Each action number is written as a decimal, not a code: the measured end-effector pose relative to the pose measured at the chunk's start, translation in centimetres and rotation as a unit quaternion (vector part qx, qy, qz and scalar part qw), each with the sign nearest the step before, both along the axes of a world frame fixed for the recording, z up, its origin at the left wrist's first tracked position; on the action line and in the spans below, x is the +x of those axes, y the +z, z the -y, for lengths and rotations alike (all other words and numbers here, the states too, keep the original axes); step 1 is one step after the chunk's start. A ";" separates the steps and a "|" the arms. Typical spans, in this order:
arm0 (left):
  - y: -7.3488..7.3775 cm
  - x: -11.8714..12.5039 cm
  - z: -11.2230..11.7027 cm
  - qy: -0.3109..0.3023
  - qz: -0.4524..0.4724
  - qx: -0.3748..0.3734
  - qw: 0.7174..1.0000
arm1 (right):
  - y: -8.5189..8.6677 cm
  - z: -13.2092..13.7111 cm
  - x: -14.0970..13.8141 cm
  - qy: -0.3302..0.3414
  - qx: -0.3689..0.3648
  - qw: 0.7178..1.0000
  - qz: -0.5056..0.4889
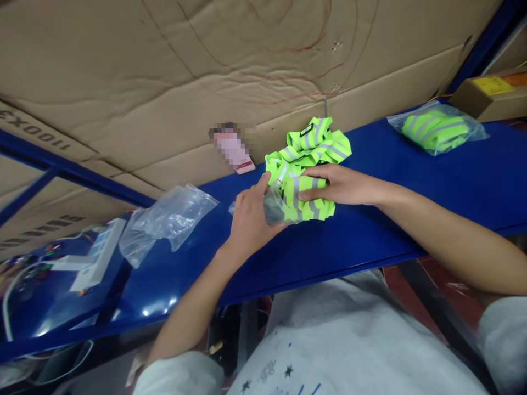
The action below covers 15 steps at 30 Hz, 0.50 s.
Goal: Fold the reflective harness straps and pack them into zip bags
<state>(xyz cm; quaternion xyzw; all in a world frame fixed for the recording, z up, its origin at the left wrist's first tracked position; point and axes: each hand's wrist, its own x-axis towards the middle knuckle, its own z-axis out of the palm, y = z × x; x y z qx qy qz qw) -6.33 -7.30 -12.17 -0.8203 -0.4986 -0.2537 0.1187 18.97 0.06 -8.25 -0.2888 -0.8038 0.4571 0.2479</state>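
A folded bundle of neon-yellow reflective straps with grey stripes (293, 198) lies at the near side of the blue table. My right hand (335, 184) is closed on its upper right part, thumb across the front. My left hand (251, 216) grips a clear plastic bag (275, 206) whose mouth is around the bundle's left end; the fingers behind the bag are partly hidden. Just beyond, touching the bundle, sits a loose heap of the same reflective straps (319, 144) with a black buckle.
Flattened clear bags (177, 216) lie to the left, near a white power strip (101, 255). A phone (234, 151) leans on the cardboard wall (164, 109). At the right are a bagged strap bundle (438, 129) and a cardboard box (489, 99) on the blue table (382, 225).
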 end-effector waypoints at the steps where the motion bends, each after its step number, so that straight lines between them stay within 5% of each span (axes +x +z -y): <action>1: 0.0 0.1 0.1 -0.009 -0.012 0.006 1.000 | 0.1 0.0 0.0 0.012 0.000 1.000 0.007; 7: -0.5 0.9 0.6 -0.045 -0.081 0.067 0.993 | -1.6 0.3 -0.7 -0.022 0.012 0.999 0.026; 15: -0.7 1.8 1.3 -0.037 -0.067 -0.009 0.997 | -1.8 0.7 -1.4 -0.014 0.040 0.999 0.010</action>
